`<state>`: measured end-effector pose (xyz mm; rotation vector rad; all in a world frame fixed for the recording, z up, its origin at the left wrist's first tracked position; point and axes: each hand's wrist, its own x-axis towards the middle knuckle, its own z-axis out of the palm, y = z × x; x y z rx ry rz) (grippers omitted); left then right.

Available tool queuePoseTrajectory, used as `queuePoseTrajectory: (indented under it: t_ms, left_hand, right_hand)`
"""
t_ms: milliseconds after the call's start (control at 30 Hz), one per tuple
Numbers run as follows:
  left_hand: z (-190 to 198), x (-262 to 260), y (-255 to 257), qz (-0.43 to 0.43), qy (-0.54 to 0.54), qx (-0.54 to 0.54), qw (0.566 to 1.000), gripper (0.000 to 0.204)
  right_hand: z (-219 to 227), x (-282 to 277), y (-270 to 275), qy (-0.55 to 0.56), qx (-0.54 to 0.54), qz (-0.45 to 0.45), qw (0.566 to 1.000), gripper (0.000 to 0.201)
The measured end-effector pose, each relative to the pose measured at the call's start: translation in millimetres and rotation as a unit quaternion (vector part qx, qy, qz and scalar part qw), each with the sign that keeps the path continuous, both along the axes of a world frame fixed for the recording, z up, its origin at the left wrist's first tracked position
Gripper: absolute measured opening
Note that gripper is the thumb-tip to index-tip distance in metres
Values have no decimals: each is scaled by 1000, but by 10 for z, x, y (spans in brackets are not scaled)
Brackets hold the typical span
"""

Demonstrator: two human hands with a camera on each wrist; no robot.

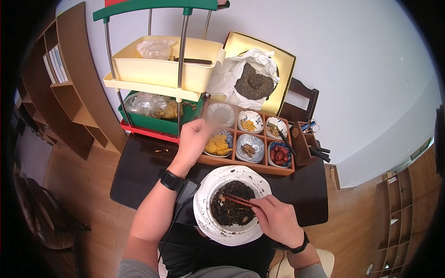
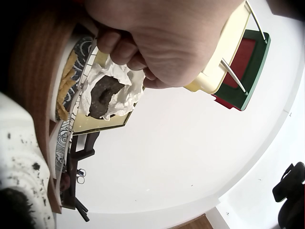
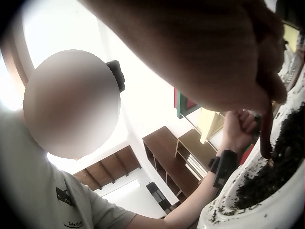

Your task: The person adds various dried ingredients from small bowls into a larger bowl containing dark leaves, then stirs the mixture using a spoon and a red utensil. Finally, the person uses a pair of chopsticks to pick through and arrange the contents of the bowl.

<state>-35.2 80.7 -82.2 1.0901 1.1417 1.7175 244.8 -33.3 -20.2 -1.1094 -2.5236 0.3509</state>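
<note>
My right hand (image 1: 280,220) holds reddish-brown tweezers (image 1: 238,200), their tips down in dark loose tea leaves (image 1: 234,214) with light brown bits among them. A wide-rimmed white bowl (image 1: 202,217), speckled with crumbs, contains the leaves. In the right wrist view the tweezers (image 3: 267,133) reach into the leaves close to the bowl's wall. My left hand (image 1: 192,141), fingers curled, is raised at the left end of a wooden compartment box (image 1: 222,161). A blurred, translucent whitish thing (image 1: 217,119) shows at its fingertips; I cannot tell its kind.
Small patterned bowls in the box hold yellow petals (image 1: 219,146), brown pieces (image 1: 249,150) and red dried fruit (image 1: 279,155). A tiered rack (image 1: 162,76) stands at back left. Behind the box, a pressed tea cake (image 1: 254,83) lies in white paper. Scissors (image 1: 311,124) stand at right.
</note>
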Motion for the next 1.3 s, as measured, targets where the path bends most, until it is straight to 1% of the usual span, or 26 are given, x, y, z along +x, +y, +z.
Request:
queuePoseTrajectory:
  t_ms: [133,333,533,633,833,1033,1133,1233,1300]
  left_hand:
    - [17,6,-7,1,-6,-2,1000,41]
    - [17,6,-8,4,-4,4,1000,41]
    - [72,18,-32,3,-8,-4,1000,41]
    - [66,18,-30,4,-8,-8,1000,41]
    - [58,15,-29,2,-6,-1,1000,41]
    - [58,19,-27,6,-10,-9,1000,41]
    - [78,22,-38,4,-4,-4,1000,41]
    - [44,13,-24,3,4,-1,1000,41]
    - [70,8,-36,7,1,-13,1000,41]
  right_hand:
    - [-33,-9,32,9,-20,-16,1000,15]
    - [-80,5,60,28,-60,2,998,15]
    - [-73,-6,34,31,-64,7,997,15]
    - [-67,13,36,26,-73,27,997,15]
    - [-49,24,7,3,-51,44,998,16]
    - [-86,58,16,12,-28,48,998,19]
    - [-5,59,22,62,-15,27,998,19]
    - [81,63,37,82,-34,-15,996,16]
    - [100,95,124,119,-5,-38,992,16]
